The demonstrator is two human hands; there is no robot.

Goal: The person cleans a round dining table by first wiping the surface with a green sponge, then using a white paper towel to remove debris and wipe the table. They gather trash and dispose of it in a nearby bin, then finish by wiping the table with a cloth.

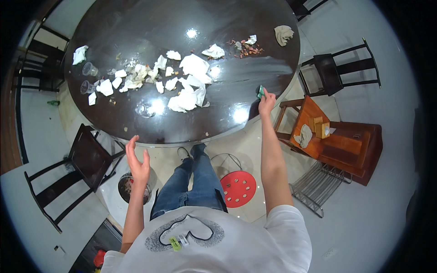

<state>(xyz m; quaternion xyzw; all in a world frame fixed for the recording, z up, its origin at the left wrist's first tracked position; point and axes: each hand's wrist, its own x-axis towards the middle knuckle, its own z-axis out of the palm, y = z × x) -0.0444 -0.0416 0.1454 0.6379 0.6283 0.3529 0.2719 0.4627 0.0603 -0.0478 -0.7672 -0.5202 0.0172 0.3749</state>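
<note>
My right hand (267,103) grips a small crumpled green item (261,92), too small to name surely, at the right edge of the dark round table (225,126). Off the table's near edge, my left hand (138,167) hangs in the air, fingers apart and holding nothing. White crumpled tissues (186,100) spread across the table's middle and left. Among them lie food scraps (136,76). Two clear plastic cups (89,69) lie at the left, and a clear cup (144,110) is nearer me. Toward the back right is a heap of reddish-brown scraps (251,50).
A beige cloth (284,35) lies at the table's right rim. Below my left hand stands a waste bin (124,187) with rubbish inside. A red round stool (239,189) is beside my legs. Dark chairs (90,157) surround the table; a wooden cabinet (351,143) stands right.
</note>
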